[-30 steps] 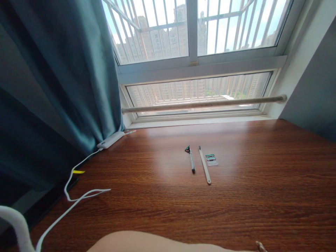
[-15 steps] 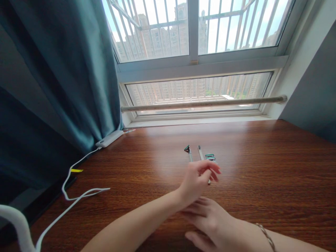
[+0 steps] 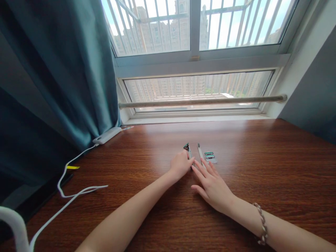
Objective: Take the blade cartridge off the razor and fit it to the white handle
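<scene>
A razor (image 3: 190, 153) with a dark head and a pale handle lies on the brown wooden table. My left hand (image 3: 180, 163) is closed round its handle, the thumb on the near side. Just right of it is a slim white toothbrush (image 3: 200, 151) with a dark bristle end pointing away from me. My right hand (image 3: 213, 185) lies palm down with fingers spread, covering the toothbrush's lower part; whether it touches it I cannot tell. Beside the toothbrush sits a small clear pack of green and dark razor cartridges (image 3: 209, 156).
A white power strip (image 3: 107, 135) rests by the blue curtain (image 3: 86, 87), its white cable (image 3: 63, 182) running along the left. A yellow tag (image 3: 72, 167) lies near the cable. Beyond the table (image 3: 262, 168) stands a window with a rail (image 3: 204, 102) across it.
My left hand has moved left off the toothbrush area and closed on the razor handle. My right hand has moved up and forward, with fingers spreading; the hands no longer overlap.
</scene>
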Demonstrator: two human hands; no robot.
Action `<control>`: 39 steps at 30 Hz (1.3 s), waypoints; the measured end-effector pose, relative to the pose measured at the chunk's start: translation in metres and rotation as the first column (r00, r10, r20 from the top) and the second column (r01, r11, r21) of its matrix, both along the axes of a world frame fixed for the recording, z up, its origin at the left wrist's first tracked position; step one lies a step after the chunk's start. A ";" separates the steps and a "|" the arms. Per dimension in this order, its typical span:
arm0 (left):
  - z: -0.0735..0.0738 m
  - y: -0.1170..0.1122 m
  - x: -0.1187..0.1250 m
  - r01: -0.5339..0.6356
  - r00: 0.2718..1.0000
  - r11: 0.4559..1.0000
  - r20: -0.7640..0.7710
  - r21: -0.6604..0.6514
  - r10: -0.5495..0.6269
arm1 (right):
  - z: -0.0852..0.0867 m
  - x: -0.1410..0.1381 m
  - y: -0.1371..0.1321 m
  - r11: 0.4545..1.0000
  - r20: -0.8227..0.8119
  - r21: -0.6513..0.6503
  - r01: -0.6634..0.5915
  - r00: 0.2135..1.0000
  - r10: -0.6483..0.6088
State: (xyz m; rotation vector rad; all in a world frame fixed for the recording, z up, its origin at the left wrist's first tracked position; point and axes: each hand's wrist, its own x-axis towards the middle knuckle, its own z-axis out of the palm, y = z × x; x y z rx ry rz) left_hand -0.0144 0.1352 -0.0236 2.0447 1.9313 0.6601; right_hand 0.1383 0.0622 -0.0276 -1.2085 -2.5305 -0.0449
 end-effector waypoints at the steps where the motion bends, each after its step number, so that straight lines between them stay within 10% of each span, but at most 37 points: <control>1: -0.001 0.000 0.000 -0.006 1.000 1.000 -0.005 -0.005 0.006 | 0.000 0.000 0.000 1.000 0.005 -0.021 0.007 1.000 -0.006; 15: 0.008 -0.001 0.007 0.025 0.921 0.998 0.390 -0.052 -0.003 | -0.001 0.001 0.003 0.996 -0.306 -0.074 -0.049 0.952 0.024; 21: 0.020 -0.022 0.025 0.207 0.751 0.977 0.649 -0.060 -0.119 | 0.000 0.001 0.005 0.934 -0.781 -0.336 -0.119 0.589 -0.206; 29: 0.031 -0.030 0.027 0.250 0.410 0.950 0.868 0.187 -0.279 | 0.010 -0.003 0.004 0.776 -0.879 -0.476 -0.413 0.264 -0.398; 33: 0.040 -0.034 0.028 0.320 0.230 0.931 0.939 0.175 -0.256 | 0.008 -0.005 0.005 0.675 -0.871 -0.489 -0.553 0.267 -0.413; 39: 0.057 -0.039 0.022 0.342 0.325 0.905 0.872 0.252 -0.365 | 0.023 0.012 0.027 0.820 -0.878 -0.451 -0.353 0.342 -0.335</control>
